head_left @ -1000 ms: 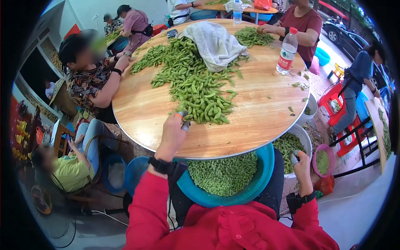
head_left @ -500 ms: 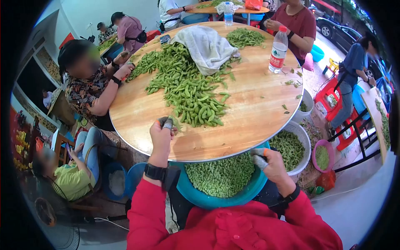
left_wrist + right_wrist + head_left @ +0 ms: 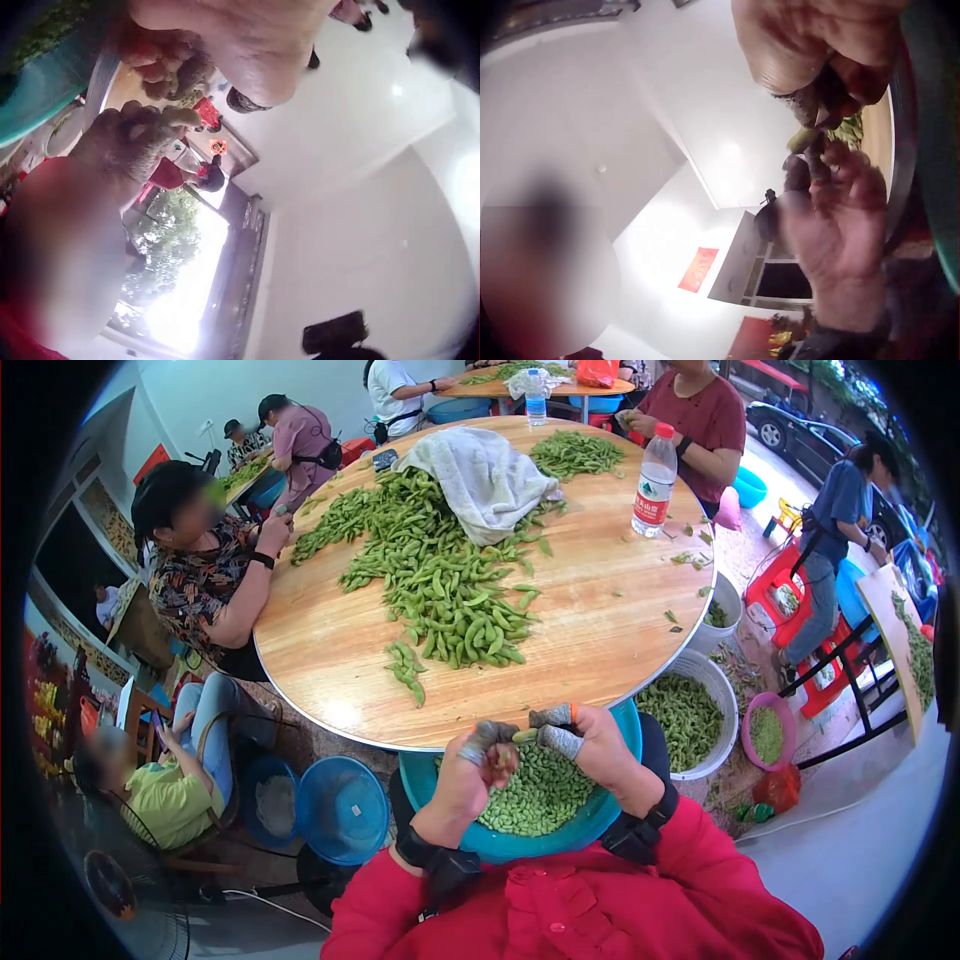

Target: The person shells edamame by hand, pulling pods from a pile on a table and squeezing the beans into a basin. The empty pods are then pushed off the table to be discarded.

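Both hands meet over a teal basin (image 3: pixel 625 735) of shelled green beans, right at the table's front edge. My left hand (image 3: pixel 462 775) pinches one end of a green soybean pod (image 3: pixel 524 737), its other fingers curled in below. From the other side my right hand (image 3: pixel 605 760) pinches the same pod between thumb and forefinger. Grey wraps cover the thumb and finger ends of both hands. In the right wrist view the pod (image 3: pixel 802 140) shows between the two hands' fingertips. A heap of unshelled pods (image 3: pixel 440 580) lies on the round wooden table (image 3: pixel 600 610).
A white cloth (image 3: pixel 485 480) lies on the heap, with a water bottle (image 3: pixel 655 485) to its right. A white basket (image 3: pixel 728 730) of pods and a pink basin (image 3: pixel 790 735) stand on the right, blue tubs (image 3: pixel 345 810) on the left. Other people sit around the table.
My left hand has come back from the heap to the basin, and a few pods now lie apart in front of the heap. My right hand has moved left and met it at the pod.
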{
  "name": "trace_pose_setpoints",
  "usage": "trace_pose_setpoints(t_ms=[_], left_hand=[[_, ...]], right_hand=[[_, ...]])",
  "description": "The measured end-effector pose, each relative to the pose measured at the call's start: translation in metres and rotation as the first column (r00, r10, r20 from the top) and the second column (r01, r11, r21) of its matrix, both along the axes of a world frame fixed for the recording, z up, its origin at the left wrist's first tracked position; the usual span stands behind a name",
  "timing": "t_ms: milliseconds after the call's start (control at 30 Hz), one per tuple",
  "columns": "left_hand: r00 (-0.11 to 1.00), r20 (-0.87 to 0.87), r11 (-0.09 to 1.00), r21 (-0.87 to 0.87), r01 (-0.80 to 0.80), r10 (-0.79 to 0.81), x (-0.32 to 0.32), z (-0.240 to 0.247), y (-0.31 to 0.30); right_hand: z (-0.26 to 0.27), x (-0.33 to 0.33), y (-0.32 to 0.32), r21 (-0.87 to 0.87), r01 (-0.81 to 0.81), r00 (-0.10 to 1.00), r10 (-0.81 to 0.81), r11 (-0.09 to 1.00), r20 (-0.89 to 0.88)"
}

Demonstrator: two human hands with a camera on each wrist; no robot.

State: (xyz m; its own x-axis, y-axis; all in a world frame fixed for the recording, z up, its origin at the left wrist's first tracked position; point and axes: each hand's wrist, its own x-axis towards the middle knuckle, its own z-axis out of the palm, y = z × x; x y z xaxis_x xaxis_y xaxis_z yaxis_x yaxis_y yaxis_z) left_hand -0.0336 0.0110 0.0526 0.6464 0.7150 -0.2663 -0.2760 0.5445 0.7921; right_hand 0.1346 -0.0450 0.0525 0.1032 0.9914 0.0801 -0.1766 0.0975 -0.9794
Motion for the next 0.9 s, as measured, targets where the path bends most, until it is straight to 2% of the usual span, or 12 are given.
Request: trace_pose_setpoints(t_ms=[67, 100, 200, 333, 433, 467, 500, 533, 600, 633, 733, 900], left_hand=[[0.960, 0.118, 0.922, -0.271, 0.276, -0.253, -0.007, 0.000, 0.006], [0.964, 0.034, 0.902, -0.348, 0.258, -0.263, -0.003, 0.009, 0.000], [0.874, 0.233, 0.796, -0.362, 0.485, -0.427, -0.004, 0.002, 0.001], [0.935, 0.186, 0.861, -0.367, 0.352, -0.302, -0.001, 0.010, -0.013], [0.964, 0.087, 0.942, -0.207, 0.264, -0.251, -0.001, 0.019, -0.022], [0.973, 0.025, 0.964, -0.131, 0.230, -0.229, -0.001, 0.020, -0.023], [0.973, -0.106, 0.978, 0.004, 0.208, -0.207, -0.001, 0.018, -0.024], [0.968, -0.213, 0.944, 0.270, 0.190, -0.134, 0.001, 0.016, -0.026], [0.936, -0.343, 0.660, 0.722, 0.208, 0.080, 0.005, 0.013, -0.031], [0.879, -0.454, 0.580, 0.759, 0.295, 0.147, 0.002, 0.012, -0.032], [0.766, -0.518, 0.185, 0.854, 0.485, 0.381, 0.001, 0.013, -0.031], [0.754, -0.495, -0.019, 0.831, 0.556, 0.431, 0.001, 0.019, -0.028]], right_hand=[[0.008, 0.002, -0.007, 0.100, 0.019, 0.968, -0.043, 0.995, 0.249], [0.014, 0.004, -0.010, 0.112, 0.000, 0.936, -0.040, 0.994, 0.350], [0.023, 0.007, -0.015, 0.147, -0.051, 0.846, -0.036, 0.988, 0.532], [0.024, 0.007, -0.019, 0.209, -0.028, 0.840, -0.091, 0.978, 0.535], [0.021, 0.001, -0.025, 0.026, 0.133, 0.943, -0.135, 0.991, 0.306], [0.018, 0.003, -0.026, -0.025, 0.078, 0.970, -0.070, 0.997, 0.231], [0.014, 0.005, -0.027, -0.070, 0.020, 0.988, -0.009, 0.997, 0.152], [0.014, 0.006, -0.028, -0.109, -0.041, 0.996, 0.049, 0.993, 0.070], [0.019, 0.003, -0.032, -0.175, -0.065, 0.997, 0.070, 0.982, 0.025], [0.020, 0.004, -0.033, -0.211, -0.072, 0.995, 0.084, 0.975, 0.048], [0.017, 0.002, -0.035, -0.251, -0.067, 0.994, 0.085, 0.966, 0.063], [0.016, 0.002, -0.036, -0.275, -0.066, 0.993, 0.089, 0.959, 0.075]])
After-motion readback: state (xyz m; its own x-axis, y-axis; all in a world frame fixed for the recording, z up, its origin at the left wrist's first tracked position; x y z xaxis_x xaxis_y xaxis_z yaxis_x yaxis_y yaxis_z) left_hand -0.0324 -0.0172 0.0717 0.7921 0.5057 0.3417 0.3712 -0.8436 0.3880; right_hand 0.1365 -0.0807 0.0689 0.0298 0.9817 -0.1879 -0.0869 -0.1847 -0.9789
